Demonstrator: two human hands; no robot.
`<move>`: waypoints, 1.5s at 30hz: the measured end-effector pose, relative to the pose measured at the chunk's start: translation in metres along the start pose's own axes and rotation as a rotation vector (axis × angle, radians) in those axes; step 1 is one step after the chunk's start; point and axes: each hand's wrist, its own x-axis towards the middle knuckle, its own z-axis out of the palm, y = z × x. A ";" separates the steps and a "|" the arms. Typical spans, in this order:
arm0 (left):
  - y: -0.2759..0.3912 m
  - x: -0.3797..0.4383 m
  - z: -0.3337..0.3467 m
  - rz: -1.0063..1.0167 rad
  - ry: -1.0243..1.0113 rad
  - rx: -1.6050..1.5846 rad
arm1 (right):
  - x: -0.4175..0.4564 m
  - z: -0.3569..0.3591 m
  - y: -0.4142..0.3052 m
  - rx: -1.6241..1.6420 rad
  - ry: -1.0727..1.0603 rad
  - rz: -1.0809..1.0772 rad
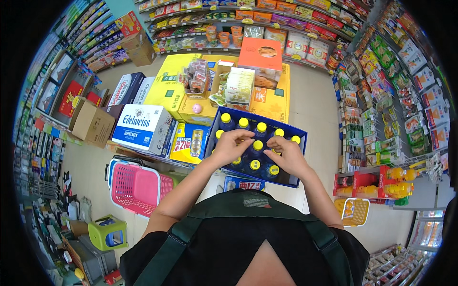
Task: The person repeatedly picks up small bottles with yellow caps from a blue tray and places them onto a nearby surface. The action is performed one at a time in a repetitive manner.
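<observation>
A blue open carton (303, 157) holds several dark bottles with yellow caps (257, 145), standing upright in front of me. Over its left part is my left hand (234, 143), thumb and fingertips curled towards each other above the bottles. On the other side of a middle cap, my right hand (286, 153) hovers with its fingers bent and thumb apart. I see nothing held in either hand. Some caps are partly hidden beneath my hands. At the lower right corner of the carton, a patch of its dark bottom shows.
Beyond the carton, yellow drink cartons (168, 85) carry snack packs (239, 85), an orange box (260, 57) and a small pink ball-like item (196, 108). A wheat beer box (141, 127) stands left, above pink shopping baskets (137, 186). Stocked shelves (250, 23) surround the floor.
</observation>
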 end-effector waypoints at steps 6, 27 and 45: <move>-0.026 -0.019 -0.045 -0.109 0.263 0.059 | 0.033 0.037 -0.015 0.046 -0.097 -0.118; -0.057 -0.024 -0.052 0.211 0.396 0.530 | 0.110 0.123 -0.002 -0.180 -0.131 -0.211; -0.042 -0.017 -0.070 0.121 0.227 0.408 | 0.115 0.110 0.006 0.037 -0.177 -0.184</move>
